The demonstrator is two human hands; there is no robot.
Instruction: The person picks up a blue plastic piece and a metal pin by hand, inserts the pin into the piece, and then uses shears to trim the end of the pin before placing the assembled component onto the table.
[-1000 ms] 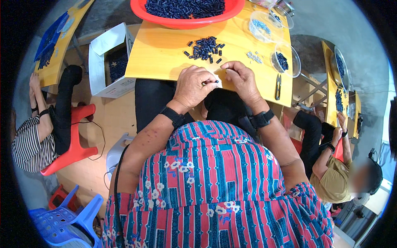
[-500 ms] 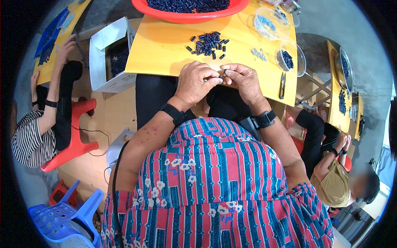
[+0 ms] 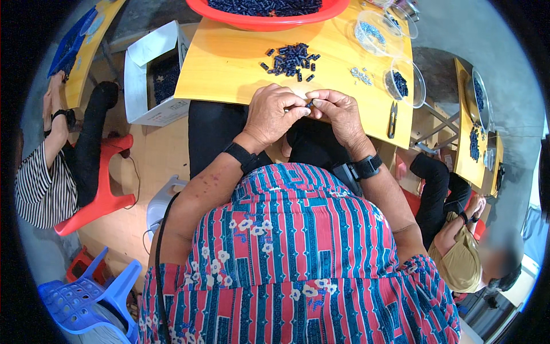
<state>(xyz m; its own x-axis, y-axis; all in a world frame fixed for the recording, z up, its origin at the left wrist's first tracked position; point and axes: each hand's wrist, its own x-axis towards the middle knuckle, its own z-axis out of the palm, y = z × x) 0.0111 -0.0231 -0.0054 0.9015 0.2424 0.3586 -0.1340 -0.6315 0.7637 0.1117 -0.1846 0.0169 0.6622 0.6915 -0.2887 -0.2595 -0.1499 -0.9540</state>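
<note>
My left hand (image 3: pixel 272 116) and my right hand (image 3: pixel 338 116) meet at the table's front edge, fingertips nearly touching. Both are closed in a pinch around a small dark piece (image 3: pixel 310 105), mostly covered by the fingers. Just beyond them on the yellow table (image 3: pixel 223 69) lies a loose pile of short dark-blue plastic pieces (image 3: pixel 293 59), several scattered at its rim. To the right of the pile is a little heap of small silvery parts (image 3: pixel 361 75). A pair of black thread snips (image 3: pixel 392 120) lies near the right front corner, apart from my right hand.
A red basin (image 3: pixel 269 24) full of dark pieces stands at the far edge. Clear round tubs (image 3: pixel 423 92) line the right side. Left of the table is an open white carton (image 3: pixel 152 49). Co-workers sit at left and right; a blue chair (image 3: pixel 123 286) stands behind left.
My hands keep their pinch with only slight finger movement. The left co-worker's raised hand has come down and back toward the table edge. The right co-worker's hands have shifted slightly lower.
</note>
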